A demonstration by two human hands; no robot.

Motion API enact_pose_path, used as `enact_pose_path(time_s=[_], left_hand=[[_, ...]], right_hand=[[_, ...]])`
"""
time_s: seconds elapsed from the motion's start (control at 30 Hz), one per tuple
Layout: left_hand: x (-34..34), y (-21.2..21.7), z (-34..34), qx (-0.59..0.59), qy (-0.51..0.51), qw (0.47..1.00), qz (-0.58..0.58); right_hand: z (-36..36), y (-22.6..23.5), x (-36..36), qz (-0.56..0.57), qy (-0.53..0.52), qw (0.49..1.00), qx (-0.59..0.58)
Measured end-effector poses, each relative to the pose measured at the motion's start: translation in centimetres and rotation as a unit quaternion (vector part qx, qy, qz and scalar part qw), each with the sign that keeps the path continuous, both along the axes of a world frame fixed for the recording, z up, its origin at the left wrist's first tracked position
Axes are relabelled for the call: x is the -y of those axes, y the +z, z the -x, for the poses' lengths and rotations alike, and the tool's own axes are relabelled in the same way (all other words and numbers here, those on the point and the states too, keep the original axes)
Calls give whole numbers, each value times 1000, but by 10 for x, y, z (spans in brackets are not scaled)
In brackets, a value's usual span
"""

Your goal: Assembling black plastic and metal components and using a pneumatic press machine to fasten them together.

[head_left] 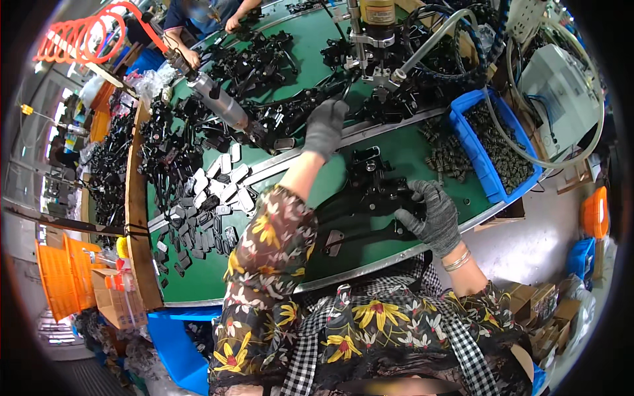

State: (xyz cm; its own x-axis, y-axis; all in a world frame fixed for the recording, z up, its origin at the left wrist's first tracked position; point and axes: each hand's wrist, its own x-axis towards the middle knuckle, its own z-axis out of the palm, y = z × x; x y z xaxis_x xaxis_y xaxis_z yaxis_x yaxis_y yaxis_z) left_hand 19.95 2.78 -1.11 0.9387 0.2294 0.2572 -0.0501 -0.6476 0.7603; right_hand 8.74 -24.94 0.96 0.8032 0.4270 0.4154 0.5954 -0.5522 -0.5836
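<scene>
My left hand (325, 129), in a grey knitted glove, reaches over the metal rail to the heap of black metal parts (287, 112). Its fingers curl among them, with the tips hidden, so what they hold does not show. My right hand (432, 214), gloved alike, has thumb and fingers closed about the right end of a black metal assembly (376, 191) on the green bench. Nearer me, a dark flat piece with a small plate (335, 243) lies on the bench top.
Grey and white rectangular pads (214, 191) lie scattered at left. A pneumatic screwdriver (221, 102) hangs from a red coiled hose. At right, a blue tray (498, 145) holds small metal fittings. A machine head (378, 39) stands beyond. Across the bench another person's hands (232, 24) work.
</scene>
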Motion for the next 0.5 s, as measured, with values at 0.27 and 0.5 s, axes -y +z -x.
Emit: enact_pose_path(time_s=[0.27,0.5], left_hand=[[-60,-29,125,186,-15,981,-51],[-72,-10,200,-317,-12,677,664]], right_hand=[[-4,4,-4,-21,27,998,-55],[-10,-3,1,-31,26,998,-37]])
